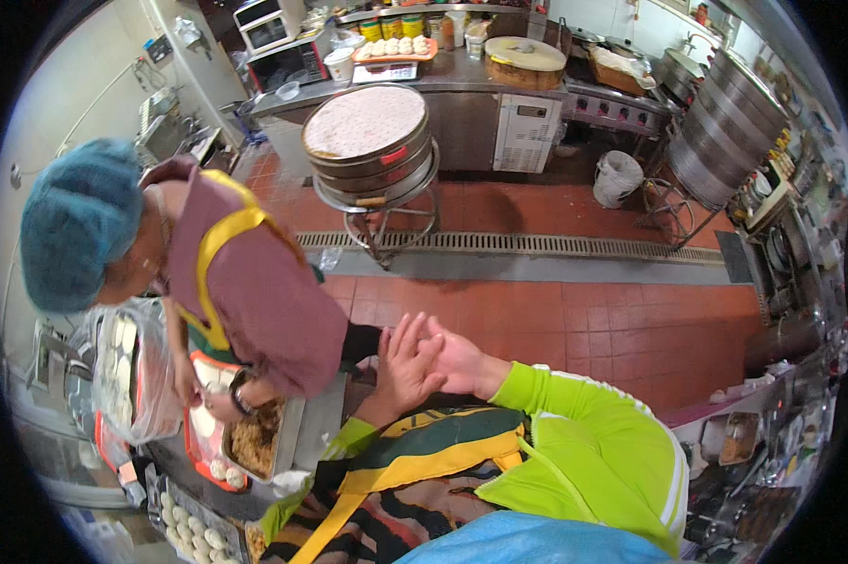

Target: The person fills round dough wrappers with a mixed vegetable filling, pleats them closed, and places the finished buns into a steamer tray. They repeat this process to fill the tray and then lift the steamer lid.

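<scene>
My left hand (405, 368) is raised in front of my apron (433, 446), its fingers stretched out and a little apart. Against it lies my right hand (463, 362), palm turned up and partly covered by the left, so some of its fingers are hidden. The two hands touch, and no object shows in either. To the left, a co-worker's hands (208, 399) work over an orange tray (195, 453) with a few white buns (225, 472). Beside them sits a metal pan of brown filling (257, 442).
A co-worker in a blue hair net (76, 221) stands close at my left. More buns (196, 534) fill a tray at lower left. Ahead are a steamer on a wheeled stand (372, 141), a steel counter (452, 80), a white bucket (618, 179) and stacked steamers (725, 127).
</scene>
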